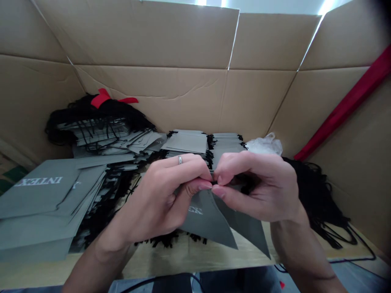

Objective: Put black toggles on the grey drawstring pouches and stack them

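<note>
My left hand, with a ring on one finger, is closed in a pinch at the middle of the view. Facing it, my right hand is closed too, its thumb and forefinger tips meeting the left ones. A short dark bit of black cord shows between the fingertips; most of it is hidden by the fingers. Beneath them hangs a grey printed paper bag, its two panels spread apart at the bottom. White lettering on it is partly covered by my left hand.
Stacked grey bags with black cords stand at the back. Larger grey bags marked INTEX lie left, below a heap of black cords. More black cords and a white plastic bag are right. Cardboard walls enclose the table.
</note>
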Available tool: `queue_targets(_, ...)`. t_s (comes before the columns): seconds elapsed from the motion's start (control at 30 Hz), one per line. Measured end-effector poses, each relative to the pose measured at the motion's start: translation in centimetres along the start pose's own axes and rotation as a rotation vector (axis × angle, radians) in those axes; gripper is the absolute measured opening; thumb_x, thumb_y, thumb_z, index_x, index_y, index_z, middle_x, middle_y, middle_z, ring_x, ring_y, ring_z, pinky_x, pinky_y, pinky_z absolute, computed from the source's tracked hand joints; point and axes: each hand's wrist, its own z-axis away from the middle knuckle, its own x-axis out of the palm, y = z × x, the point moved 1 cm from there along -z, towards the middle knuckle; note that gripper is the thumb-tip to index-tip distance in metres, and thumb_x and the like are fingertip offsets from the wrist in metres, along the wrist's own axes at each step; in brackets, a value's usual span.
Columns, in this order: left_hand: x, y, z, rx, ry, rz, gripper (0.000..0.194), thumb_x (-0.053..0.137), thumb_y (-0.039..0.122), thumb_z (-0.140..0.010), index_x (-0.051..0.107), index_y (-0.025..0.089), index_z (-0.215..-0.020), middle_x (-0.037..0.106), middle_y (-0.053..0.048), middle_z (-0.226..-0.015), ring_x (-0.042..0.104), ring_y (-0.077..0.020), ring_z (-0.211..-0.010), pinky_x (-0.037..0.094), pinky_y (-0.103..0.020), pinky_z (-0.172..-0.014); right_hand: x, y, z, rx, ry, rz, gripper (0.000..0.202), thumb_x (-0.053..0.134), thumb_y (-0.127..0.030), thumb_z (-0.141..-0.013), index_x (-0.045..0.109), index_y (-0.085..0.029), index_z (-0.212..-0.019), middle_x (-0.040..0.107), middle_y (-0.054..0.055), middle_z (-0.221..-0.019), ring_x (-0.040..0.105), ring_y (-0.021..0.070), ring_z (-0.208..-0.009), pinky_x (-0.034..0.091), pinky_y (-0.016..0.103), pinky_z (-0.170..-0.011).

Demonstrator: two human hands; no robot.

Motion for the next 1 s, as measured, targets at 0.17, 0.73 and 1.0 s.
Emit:
queue_targets(0.17,0.3,0.1,0.0,0.066,0.103,-0.024,0.019,0.06,0.006,-0.106,0.064,0.019,-0.093,0.054,0.001,-0.076,0.047,-0.0154,-0.076,0.04,-0.03,-0.066,0.0,0.3,0.2,0.028,0.075,-0.109,0.024,0.092,-0.016,-0.087,0.072,-0.025,-0.097,0.071,-0.003,-0.079,0.064,0.0137,-0.064,0.048,0.027,-0.053)
queue_targets(0.73,0.5,-0.2,-0.2,0.059,-0.024,-0.002,0.023,0.051,0.001,-0.108,0.059,0.018,-0.094,0.055,0.0,-0.083,0.047,-0.0145,-0.081,0.04,-0.032,-0.071,-0.3,-0.9,-0.2,0.064,0.051,0.023,0.016,0.089,-0.014,-0.092,0.078,-0.022,-0.099,0.076,-0.002,-0.081,0.065,0.0114,-0.066,0.052,0.024,-0.054)
queue_targets(1.0,0.3,-1.5,-0.3,0.133,0.122,-0.031,0.024,0.056,-0.003,-0.1,0.065,0.017,-0.092,0.058,0.001,-0.078,0.051,-0.0125,-0.073,0.041,-0.03,-0.067,1.2,-0.5,-0.2,0.118,0.212,-0.116,0.017,0.091,-0.011,-0.092,0.079,-0.021,-0.098,0.074,-0.003,-0.079,0.06,0.0091,-0.06,0.047,0.022,-0.051)
